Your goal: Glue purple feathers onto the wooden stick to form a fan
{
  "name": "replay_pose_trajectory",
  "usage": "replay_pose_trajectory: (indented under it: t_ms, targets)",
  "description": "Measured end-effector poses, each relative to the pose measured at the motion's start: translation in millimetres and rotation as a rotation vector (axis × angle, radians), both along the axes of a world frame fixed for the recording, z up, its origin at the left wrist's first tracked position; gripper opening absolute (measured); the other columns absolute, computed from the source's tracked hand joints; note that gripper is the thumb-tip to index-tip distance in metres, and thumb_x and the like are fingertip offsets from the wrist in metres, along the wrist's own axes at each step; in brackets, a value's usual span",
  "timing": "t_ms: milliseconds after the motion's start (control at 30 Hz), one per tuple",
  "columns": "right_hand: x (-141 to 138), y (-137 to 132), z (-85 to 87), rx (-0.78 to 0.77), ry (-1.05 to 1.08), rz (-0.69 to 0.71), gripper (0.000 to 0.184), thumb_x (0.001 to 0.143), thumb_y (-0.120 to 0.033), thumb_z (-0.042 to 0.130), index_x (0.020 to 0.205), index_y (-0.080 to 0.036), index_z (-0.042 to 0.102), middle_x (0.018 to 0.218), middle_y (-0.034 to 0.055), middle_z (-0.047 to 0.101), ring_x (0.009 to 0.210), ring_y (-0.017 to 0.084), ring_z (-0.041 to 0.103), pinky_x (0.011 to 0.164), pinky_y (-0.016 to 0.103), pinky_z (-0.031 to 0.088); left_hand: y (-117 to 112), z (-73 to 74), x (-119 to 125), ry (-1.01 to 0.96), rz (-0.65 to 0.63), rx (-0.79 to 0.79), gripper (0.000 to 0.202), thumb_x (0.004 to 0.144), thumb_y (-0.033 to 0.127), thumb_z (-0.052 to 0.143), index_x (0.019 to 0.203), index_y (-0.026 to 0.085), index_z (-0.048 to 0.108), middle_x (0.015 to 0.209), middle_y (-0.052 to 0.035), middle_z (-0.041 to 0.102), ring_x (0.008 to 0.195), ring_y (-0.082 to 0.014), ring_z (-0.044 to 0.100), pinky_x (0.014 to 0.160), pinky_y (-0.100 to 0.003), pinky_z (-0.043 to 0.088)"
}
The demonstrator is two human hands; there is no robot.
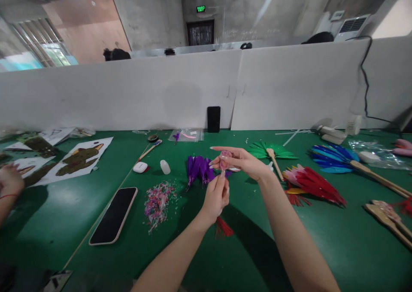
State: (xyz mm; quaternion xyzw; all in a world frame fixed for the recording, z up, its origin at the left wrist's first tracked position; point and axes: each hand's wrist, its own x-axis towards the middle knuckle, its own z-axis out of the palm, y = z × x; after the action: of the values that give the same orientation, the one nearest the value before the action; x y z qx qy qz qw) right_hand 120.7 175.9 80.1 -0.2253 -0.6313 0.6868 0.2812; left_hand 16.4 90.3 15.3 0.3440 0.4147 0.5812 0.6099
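Two bare arms point(183, 247) reach over the green desk point(154, 264). The left hand point(216, 199) has its grip closed on the near end of a small pink thing point(224, 156). The right hand point(243, 159) pinches its far end. It looks a bit like a flower, but it is blurry. Purple feathers point(197, 168) lie to its left, and a red tassel point(223, 228) shows nearer.

Your bare left hand point(216, 197) grips a pink, rounded ornament point(225, 155) from below, a red thread tassel point(224, 228) under it; your bare right hand point(240, 160) holds its upper part. Beyond lie shiny purple feathers point(198, 170), small multicoloured flakes point(157, 204) leftward.
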Motion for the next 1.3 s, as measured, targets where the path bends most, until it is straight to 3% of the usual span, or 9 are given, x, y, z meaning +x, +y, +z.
replay_pose_trajectory:
  t_ms: [200, 767, 867, 967, 1033, 1100, 1200, 1300]
  targets:
    - [-17.3, -6.4, 0.0, 0.058, -0.033, -0.153, 0.029, 0.075, -0.037, 0.063, 0.093, -0.015, 0.06, 0.077, 0.0053, 0.069, 0.07, 0.015, 0.067, 0.067, 0.028, 0.053, 1.1, -4.2, 0.6, 0.043, 0.097, -0.024, 0.048, 0.07, 0.064, 0.051, 0.063, 0.018, 0.038, 0.037, 0.0115, 0.026, 0.028, -0.001, 0.019, 0.031, -0.015, 0.015]
    - [-39.8, -10.2, -9.8, -0.016, -0.016, -0.433, 0.039, 0.055, -0.048, 0.076, 0.061, -0.015, 0.055, 0.045, -0.0011, 0.058, 0.037, 0.011, 0.055, 0.039, 0.02, 0.045, -1.8, -5.8, 5.8, 0.152, 0.146, 0.015, 0.049, 0.072, 0.063, 0.049, 0.059, 0.017, 0.037, 0.04, 0.0094, 0.027, 0.032, -0.0014, 0.022, 0.033, -0.016, 0.015]
    - [-33.8, -9.7, -6.6, -0.013, 0.005, -0.344, 0.042, 0.067, -0.054, 0.065, 0.063, -0.013, 0.059, 0.048, 0.0011, 0.06, 0.042, 0.011, 0.058, 0.045, 0.021, 0.049, -1.2, -5.2, 4.4, 0.134, 0.128, 0.021, 0.05, 0.071, 0.064, 0.05, 0.059, 0.017, 0.039, 0.039, 0.0096, 0.028, 0.031, -0.0014, 0.022, 0.032, -0.016, 0.015]
    - [-19.4, -9.3, 1.5, -0.049, 0.042, -0.167, 0.044, 0.081, -0.054, 0.048, 0.086, -0.013, 0.064, 0.07, 0.0069, 0.069, 0.065, 0.015, 0.067, 0.065, 0.027, 0.054, -0.7, -3.6, 3.0, 0.022, 0.075, 0.023, 0.048, 0.071, 0.063, 0.051, 0.062, 0.018, 0.041, 0.037, 0.0108, 0.027, 0.028, -0.0012, 0.019, 0.03, -0.016, 0.013]
    - [-8.8, -7.9, 5.8, -0.071, 0.049, -0.037, 0.04, 0.084, -0.047, 0.05, 0.107, -0.016, 0.059, 0.095, 0.0097, 0.069, 0.084, 0.018, 0.067, 0.077, 0.03, 0.052, -0.9, -1.9, 2.5, -0.059, 0.037, 0.029, 0.045, 0.073, 0.061, 0.052, 0.063, 0.018, 0.04, 0.035, 0.0114, 0.027, 0.026, -0.0014, 0.017, 0.03, -0.016, 0.013]
    - [-1.0, -5.7, 7.5, -0.066, 0.051, 0.052, 0.042, 0.082, -0.037, 0.058, 0.118, -0.017, 0.053, 0.11, 0.0112, 0.064, 0.097, 0.019, 0.063, 0.085, 0.032, 0.049, -1.5, -0.1, 2.0, -0.113, 0.003, 0.046, 0.043, 0.074, 0.058, 0.053, 0.064, 0.018, 0.04, 0.034, 0.0118, 0.026, 0.025, -0.0017, 0.016, 0.029, -0.016, 0.012]
    - [1.9, -3.1, 5.8, -0.031, 0.065, 0.083, 0.04, 0.078, -0.028, 0.063, 0.116, -0.016, 0.054, 0.113, 0.0122, 0.063, 0.103, 0.019, 0.06, 0.09, 0.031, 0.047, -1.9, 1.0, 0.7, -0.13, -0.03, 0.071, 0.042, 0.075, 0.056, 0.053, 0.064, 0.018, 0.04, 0.033, 0.0119, 0.024, 0.024, -0.002, 0.017, 0.029, -0.016, 0.013]
    - [-2.2, -3.7, 3.9, 0.006, 0.075, 0.035, 0.031, 0.08, -0.029, 0.061, 0.106, -0.014, 0.059, 0.105, 0.0115, 0.066, 0.097, 0.019, 0.063, 0.086, 0.031, 0.049, -1.0, -0.6, -0.7, -0.063, 0.006, 0.063, 0.042, 0.076, 0.057, 0.051, 0.064, 0.018, 0.041, 0.034, 0.0113, 0.027, 0.025, -0.0017, 0.019, 0.03, -0.015, 0.016]
